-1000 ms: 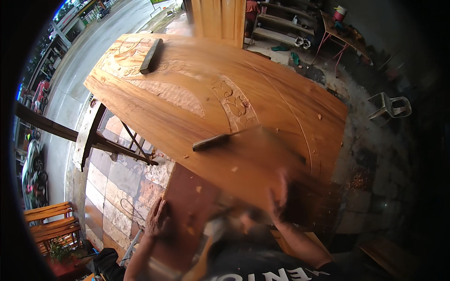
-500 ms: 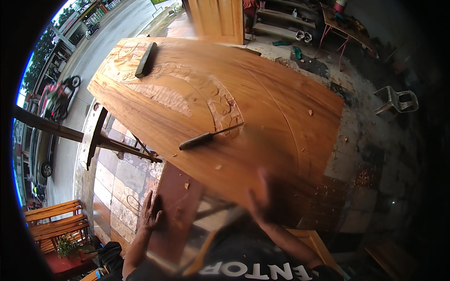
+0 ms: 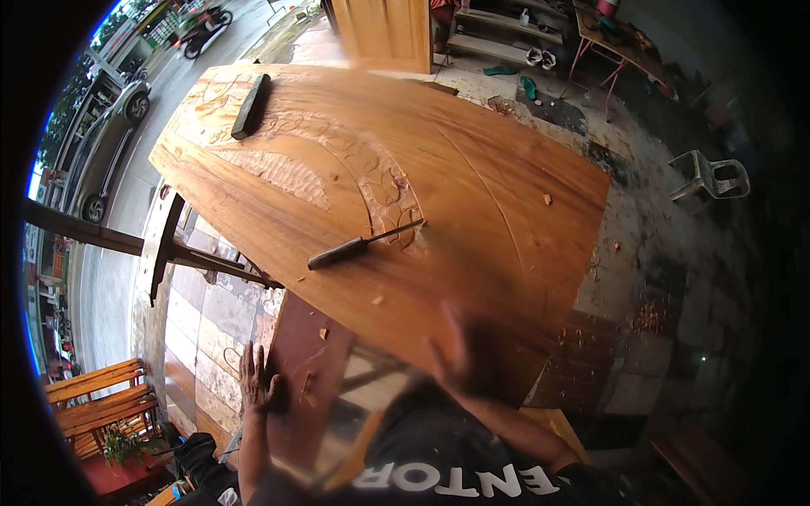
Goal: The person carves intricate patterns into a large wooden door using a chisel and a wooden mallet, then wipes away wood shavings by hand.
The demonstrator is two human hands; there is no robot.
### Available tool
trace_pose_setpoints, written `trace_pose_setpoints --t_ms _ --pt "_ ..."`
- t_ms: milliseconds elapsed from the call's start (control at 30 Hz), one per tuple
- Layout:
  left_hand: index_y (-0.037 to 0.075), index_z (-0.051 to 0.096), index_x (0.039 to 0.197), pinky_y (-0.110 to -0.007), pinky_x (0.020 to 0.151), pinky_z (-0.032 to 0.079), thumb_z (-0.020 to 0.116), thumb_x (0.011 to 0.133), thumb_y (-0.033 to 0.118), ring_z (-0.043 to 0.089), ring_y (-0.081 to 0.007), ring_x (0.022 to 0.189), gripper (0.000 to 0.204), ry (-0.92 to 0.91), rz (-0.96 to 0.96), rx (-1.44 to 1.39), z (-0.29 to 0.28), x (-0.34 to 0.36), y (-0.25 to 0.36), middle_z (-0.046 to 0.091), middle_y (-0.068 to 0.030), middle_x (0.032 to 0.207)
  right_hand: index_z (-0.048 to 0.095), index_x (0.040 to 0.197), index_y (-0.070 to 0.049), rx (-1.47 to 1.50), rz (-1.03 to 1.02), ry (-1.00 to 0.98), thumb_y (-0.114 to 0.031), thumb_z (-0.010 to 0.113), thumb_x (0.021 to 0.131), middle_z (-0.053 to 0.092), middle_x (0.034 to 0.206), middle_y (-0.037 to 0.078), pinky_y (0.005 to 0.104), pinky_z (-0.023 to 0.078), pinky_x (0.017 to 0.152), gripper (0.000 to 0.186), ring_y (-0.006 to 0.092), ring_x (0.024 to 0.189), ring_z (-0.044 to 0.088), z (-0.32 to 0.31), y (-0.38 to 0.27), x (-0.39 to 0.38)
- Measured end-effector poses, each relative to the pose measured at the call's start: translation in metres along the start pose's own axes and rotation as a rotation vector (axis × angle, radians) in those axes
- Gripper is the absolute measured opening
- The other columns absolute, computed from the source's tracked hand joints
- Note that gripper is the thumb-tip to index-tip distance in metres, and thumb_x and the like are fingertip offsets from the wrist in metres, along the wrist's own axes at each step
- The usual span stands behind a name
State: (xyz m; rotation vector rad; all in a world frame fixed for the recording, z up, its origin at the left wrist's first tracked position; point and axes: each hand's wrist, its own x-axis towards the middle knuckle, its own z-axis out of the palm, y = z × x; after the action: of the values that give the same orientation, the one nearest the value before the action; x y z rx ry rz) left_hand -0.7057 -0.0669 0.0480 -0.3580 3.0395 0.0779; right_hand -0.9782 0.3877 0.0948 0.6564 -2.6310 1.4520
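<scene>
A wooden panel [image 3: 498, 270] with carved scrolls and leaf shapes stretches across the middle. My left hand [image 3: 256, 384] hangs in the air left of the panel's near edge, fingers spread and holding nothing. Over the near part of the panel is my right hand [image 3: 456, 358], smeared by the lens; its fingers look apart and nothing shows in them. Whether it touches the wood I cannot tell. A carving chisel [image 3: 341, 251] with a dark handle lies on the panel, its tip at the carved band. Farther off rests a long dark block [image 3: 251, 107].
Below my left hand is a reddish-brown board [image 3: 312, 346] with wood chips. A wooden bench [image 3: 97, 392] stands at the lower left, a plastic chair [image 3: 710, 175] at the right. Beyond the left side runs a road with a parked car [image 3: 105, 164] and a motorcycle [image 3: 202, 29].
The view has shifted slightly, so the panel and tools sit a little farther left. My left hand's fingers point up and look more spread. The motorcycle has moved up the road.
</scene>
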Motion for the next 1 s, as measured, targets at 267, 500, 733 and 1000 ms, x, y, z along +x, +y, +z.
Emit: trace_pose_setpoints --t_ms 267,500,733,1000 --pt "0.005 0.037 0.167 -0.054 0.129 0.028 0.049 0.113 0.044 0.034 -0.0427 0.158 0.068 0.552 -0.227 -0.155 -0.016 0.104 0.098 0.036 -0.0228 0.171 0.055 0.151 -0.005 -0.329 -0.177 0.027 -0.026 0.083 0.090 0.061 0.134 0.014 0.0498 0.045 0.105 0.070 0.0339 0.125 0.058 -0.005 0.064 0.104" --pt "0.013 0.056 0.155 -0.051 0.122 0.038 0.065 0.104 0.024 0.050 -0.0406 0.144 0.053 0.382 0.004 -0.147 -0.044 0.254 0.230 0.055 -0.0194 0.154 0.061 0.137 -0.008 -0.216 -0.072 -0.016 -0.020 0.084 0.088 0.065 0.117 0.013 0.0481 0.054 0.094 0.055 0.0351 0.111 0.065 -0.019 0.078 0.130" --pt "0.005 0.067 0.126 -0.052 0.095 0.049 0.072 0.100 0.024 0.063 -0.0406 0.111 0.033 0.399 -0.111 -0.277 -0.032 0.267 0.289 0.069 -0.0185 0.115 0.056 0.145 -0.006 0.529 0.264 0.298 -0.025 0.075 0.104 0.067 0.111 0.004 0.0301 0.056 0.081 0.048 0.0128 0.095 0.064 -0.178 0.122 0.101" --pt "0.002 0.067 0.126 -0.053 0.097 0.048 0.072 0.101 0.030 0.062 -0.0432 0.112 0.038 0.445 -0.272 -0.231 -0.012 0.240 0.449 0.069 -0.0202 0.114 0.056 0.138 -0.005 0.769 0.408 0.653 -0.018 0.068 0.108 0.066 0.113 0.007 0.0338 0.056 0.083 0.035 0.0169 0.097 0.063 -0.310 0.250 0.005"
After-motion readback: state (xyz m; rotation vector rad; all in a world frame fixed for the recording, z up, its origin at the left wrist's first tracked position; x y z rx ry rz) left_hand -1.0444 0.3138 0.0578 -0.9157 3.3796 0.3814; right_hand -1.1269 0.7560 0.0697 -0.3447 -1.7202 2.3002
